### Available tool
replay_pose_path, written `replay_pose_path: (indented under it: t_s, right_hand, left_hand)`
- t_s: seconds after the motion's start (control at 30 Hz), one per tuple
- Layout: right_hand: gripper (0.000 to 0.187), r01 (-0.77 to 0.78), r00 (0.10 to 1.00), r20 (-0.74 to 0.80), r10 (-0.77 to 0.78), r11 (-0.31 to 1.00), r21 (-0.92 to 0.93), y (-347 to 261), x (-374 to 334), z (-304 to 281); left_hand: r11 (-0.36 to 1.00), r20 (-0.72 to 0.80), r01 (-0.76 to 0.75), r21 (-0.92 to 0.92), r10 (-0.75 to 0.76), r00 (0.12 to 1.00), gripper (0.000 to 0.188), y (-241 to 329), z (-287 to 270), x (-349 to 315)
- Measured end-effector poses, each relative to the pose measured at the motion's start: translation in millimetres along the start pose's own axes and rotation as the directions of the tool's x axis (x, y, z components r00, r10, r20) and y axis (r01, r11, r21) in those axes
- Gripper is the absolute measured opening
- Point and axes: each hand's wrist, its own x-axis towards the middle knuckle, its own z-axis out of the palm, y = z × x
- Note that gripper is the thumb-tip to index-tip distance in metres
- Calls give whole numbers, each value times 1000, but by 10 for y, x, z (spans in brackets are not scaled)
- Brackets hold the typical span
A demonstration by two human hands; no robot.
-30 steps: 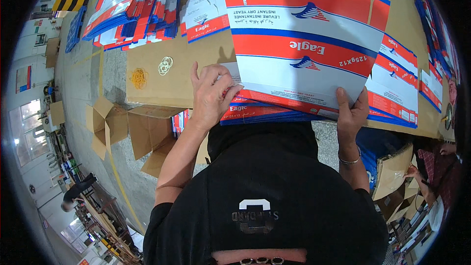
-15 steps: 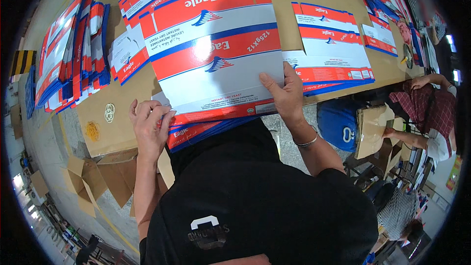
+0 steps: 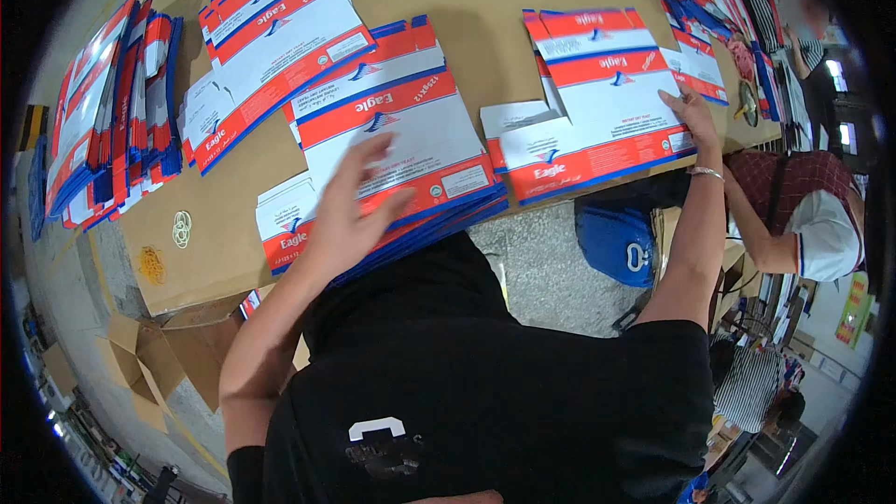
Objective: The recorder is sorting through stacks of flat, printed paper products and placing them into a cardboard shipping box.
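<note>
Nearest, the person's black shirt (image 3: 504, 392) fills the bottom, with an open cardboard box (image 3: 149, 364) low on the left and a blue container (image 3: 611, 245) on the right, past the near edge of the desk (image 3: 219, 266). At that edge, in the middle, lies a stack of flat red, white and blue cartons (image 3: 425, 121); the left hand (image 3: 347, 210) is over it, fingers spread apart. To the right lies a second carton stack (image 3: 611, 98). The right hand (image 3: 695, 119) is at its right edge, thumb over the top carton; whether it grips the carton, I cannot tell. Near the left corner are yellow rubber bands (image 3: 151, 265), with pale bands (image 3: 182, 230) just beside them. Farther left stands a thick carton bundle (image 3: 112, 117). Beyond the middle stack, slightly left, overlapping cartons (image 3: 289, 33) spread out; more cartons (image 3: 700, 0) line the far right.
</note>
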Motion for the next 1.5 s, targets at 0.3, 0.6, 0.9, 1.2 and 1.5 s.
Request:
replay_pose_path:
  t_s: [0.3,0.6,0.9,1.2,1.5]
  right_hand:
    - [84,-221,965,-234,115,835,-503,717,361,-95]
    - [101,-274,946,-305,110,773,-572,718,255,89]
    - [97,-352,932,-292,213,716,-602,783,371,46]
    - [96,-237,970,-226,90,566,-790,551,334,18]
    - [93,-328,945,-152,291,820,-468,309,124,-294]
  left_hand:
    - [962,353,250,-111,-197,915,85,14,1068,967]
    - [946,329,233,226,-299,896,86,56,1302,1268]
    - [931,449,349,-109,-267,853,96,167,1708,1112]
    - [910,540,404,-90,-297,788,105,191,1749,1122]
    - [792,560,530,-303,-302,772,103,86,1697,1042]
